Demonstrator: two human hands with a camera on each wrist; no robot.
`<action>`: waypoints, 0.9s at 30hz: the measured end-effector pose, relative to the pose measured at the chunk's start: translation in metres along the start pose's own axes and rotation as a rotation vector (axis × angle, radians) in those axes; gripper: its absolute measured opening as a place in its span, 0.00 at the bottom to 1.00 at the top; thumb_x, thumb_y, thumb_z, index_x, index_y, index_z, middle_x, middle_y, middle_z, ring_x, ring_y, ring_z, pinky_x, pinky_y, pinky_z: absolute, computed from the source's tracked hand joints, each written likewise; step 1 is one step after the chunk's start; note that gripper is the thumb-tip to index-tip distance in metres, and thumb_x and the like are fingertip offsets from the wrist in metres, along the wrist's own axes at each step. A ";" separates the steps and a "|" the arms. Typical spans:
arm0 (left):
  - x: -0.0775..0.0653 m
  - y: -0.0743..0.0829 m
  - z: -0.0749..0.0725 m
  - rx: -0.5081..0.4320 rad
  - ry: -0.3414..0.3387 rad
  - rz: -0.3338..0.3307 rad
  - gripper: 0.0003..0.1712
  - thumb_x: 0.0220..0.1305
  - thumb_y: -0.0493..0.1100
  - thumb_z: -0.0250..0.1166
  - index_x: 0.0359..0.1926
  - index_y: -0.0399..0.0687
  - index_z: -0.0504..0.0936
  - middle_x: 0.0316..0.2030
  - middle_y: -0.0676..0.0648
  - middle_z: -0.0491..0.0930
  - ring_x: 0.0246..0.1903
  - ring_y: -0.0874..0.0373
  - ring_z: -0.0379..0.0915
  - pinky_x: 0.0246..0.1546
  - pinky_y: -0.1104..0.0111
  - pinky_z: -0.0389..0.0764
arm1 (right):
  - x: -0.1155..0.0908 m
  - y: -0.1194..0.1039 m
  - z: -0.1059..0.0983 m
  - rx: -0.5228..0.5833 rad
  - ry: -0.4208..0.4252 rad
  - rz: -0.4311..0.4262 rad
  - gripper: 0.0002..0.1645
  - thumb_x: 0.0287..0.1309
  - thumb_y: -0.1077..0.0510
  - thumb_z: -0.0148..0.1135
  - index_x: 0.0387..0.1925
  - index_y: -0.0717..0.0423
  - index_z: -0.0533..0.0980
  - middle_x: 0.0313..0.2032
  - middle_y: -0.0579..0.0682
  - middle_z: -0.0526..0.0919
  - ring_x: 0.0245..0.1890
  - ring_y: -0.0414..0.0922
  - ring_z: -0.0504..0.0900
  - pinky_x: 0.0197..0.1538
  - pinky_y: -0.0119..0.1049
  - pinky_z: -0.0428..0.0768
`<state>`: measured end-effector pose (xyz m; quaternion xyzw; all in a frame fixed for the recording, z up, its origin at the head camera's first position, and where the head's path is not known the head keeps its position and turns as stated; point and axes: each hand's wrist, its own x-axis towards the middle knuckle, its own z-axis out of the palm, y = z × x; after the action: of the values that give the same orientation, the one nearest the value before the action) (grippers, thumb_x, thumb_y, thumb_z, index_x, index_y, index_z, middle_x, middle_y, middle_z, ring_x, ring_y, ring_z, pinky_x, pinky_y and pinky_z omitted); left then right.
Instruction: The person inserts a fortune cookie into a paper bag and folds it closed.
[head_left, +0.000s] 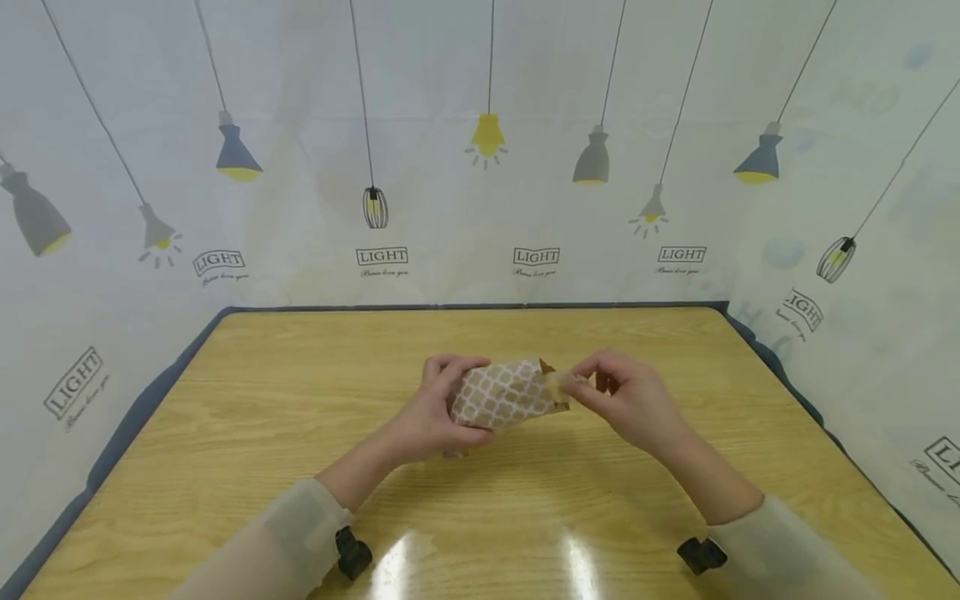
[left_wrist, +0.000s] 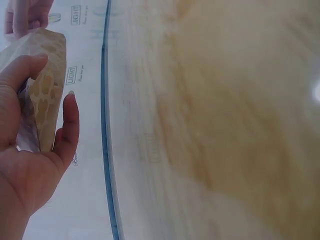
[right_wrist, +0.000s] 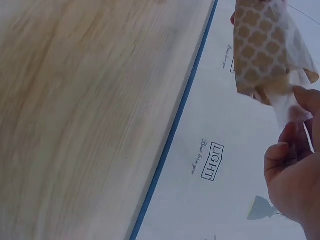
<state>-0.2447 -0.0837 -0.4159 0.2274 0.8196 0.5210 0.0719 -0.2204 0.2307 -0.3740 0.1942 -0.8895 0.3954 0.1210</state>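
Observation:
A brown paper bag (head_left: 502,395) with a white lattice pattern is held up above the table, tilted, its open end to the right. My left hand (head_left: 435,410) grips its closed end, thumb below and fingers over the top. At the mouth, my right hand (head_left: 630,400) pinches a thin, pale, see-through piece (right_wrist: 282,100) that sticks partly out of the bag; it looks like a plastic wrapper, though its kind is unclear. The rest of that piece is hidden inside. In the left wrist view the bag (left_wrist: 47,95) lies between thumb and curled fingers.
A wooden table (head_left: 300,358) with a dark blue edge reaches to the far wall. Cloth walls (head_left: 450,67) printed with lamps and "LIGHT" signs stand behind and at both sides. Black wrist mounts (head_left: 352,553) sit at both sleeves.

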 end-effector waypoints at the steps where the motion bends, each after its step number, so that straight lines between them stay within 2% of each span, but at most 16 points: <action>1: 0.000 0.000 0.000 -0.001 0.003 -0.002 0.57 0.54 0.41 0.87 0.81 0.61 0.68 0.75 0.39 0.52 0.69 0.39 0.62 0.69 0.42 0.78 | 0.000 -0.001 0.002 0.015 0.028 0.001 0.03 0.72 0.53 0.74 0.43 0.45 0.87 0.30 0.44 0.80 0.28 0.41 0.73 0.30 0.33 0.73; 4: 0.001 0.001 0.000 -0.006 0.014 -0.013 0.57 0.54 0.42 0.87 0.81 0.62 0.67 0.75 0.39 0.52 0.69 0.39 0.63 0.70 0.41 0.76 | 0.002 -0.005 0.006 0.082 0.082 0.014 0.05 0.70 0.56 0.75 0.44 0.50 0.86 0.29 0.47 0.82 0.26 0.39 0.75 0.28 0.32 0.75; 7: 0.001 0.002 0.001 -0.023 0.027 -0.030 0.57 0.53 0.41 0.87 0.81 0.64 0.67 0.75 0.39 0.52 0.68 0.39 0.63 0.71 0.40 0.76 | 0.003 -0.009 0.010 0.114 0.059 0.022 0.08 0.70 0.56 0.75 0.46 0.52 0.86 0.33 0.48 0.89 0.28 0.38 0.81 0.30 0.31 0.80; 10: 0.001 0.004 0.001 -0.034 0.026 -0.038 0.57 0.54 0.40 0.87 0.81 0.64 0.68 0.75 0.40 0.51 0.69 0.39 0.63 0.71 0.40 0.76 | 0.005 -0.011 0.013 0.102 -0.005 0.015 0.07 0.72 0.56 0.74 0.48 0.51 0.86 0.36 0.48 0.91 0.31 0.37 0.84 0.33 0.31 0.83; 12: 0.000 0.004 0.002 -0.033 0.022 -0.037 0.56 0.55 0.40 0.87 0.81 0.63 0.68 0.76 0.40 0.50 0.69 0.39 0.62 0.71 0.41 0.76 | 0.005 -0.011 0.014 0.087 -0.035 0.015 0.05 0.73 0.56 0.73 0.47 0.50 0.88 0.37 0.47 0.91 0.31 0.38 0.83 0.33 0.32 0.82; 18: 0.000 0.002 0.000 -0.042 0.035 -0.050 0.57 0.53 0.40 0.87 0.80 0.65 0.68 0.76 0.41 0.50 0.69 0.39 0.63 0.72 0.40 0.75 | 0.006 -0.013 0.016 0.079 -0.009 0.077 0.09 0.71 0.56 0.74 0.49 0.51 0.83 0.37 0.47 0.92 0.32 0.38 0.83 0.33 0.32 0.81; 21: 0.001 0.001 0.001 -0.043 0.039 -0.052 0.57 0.53 0.42 0.87 0.80 0.66 0.68 0.76 0.40 0.50 0.69 0.39 0.64 0.71 0.40 0.76 | 0.006 -0.015 0.019 0.065 -0.008 0.081 0.06 0.72 0.56 0.73 0.46 0.51 0.85 0.38 0.48 0.92 0.33 0.40 0.83 0.32 0.32 0.80; 23: 0.001 0.000 0.001 -0.043 0.038 -0.051 0.57 0.54 0.43 0.87 0.80 0.67 0.68 0.75 0.40 0.50 0.68 0.39 0.64 0.71 0.41 0.76 | 0.006 -0.015 0.020 0.055 -0.030 0.080 0.04 0.74 0.56 0.71 0.45 0.49 0.89 0.40 0.49 0.91 0.32 0.41 0.81 0.28 0.33 0.79; 27: 0.002 0.000 0.002 -0.047 0.047 -0.057 0.56 0.54 0.43 0.87 0.80 0.67 0.68 0.76 0.40 0.50 0.68 0.40 0.64 0.70 0.42 0.77 | 0.004 -0.016 0.019 0.135 -0.168 0.086 0.13 0.79 0.55 0.65 0.58 0.51 0.88 0.51 0.56 0.91 0.22 0.46 0.82 0.24 0.37 0.81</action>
<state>-0.2455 -0.0817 -0.4164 0.1898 0.8147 0.5430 0.0730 -0.2181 0.2058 -0.3740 0.1958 -0.8755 0.4415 0.0157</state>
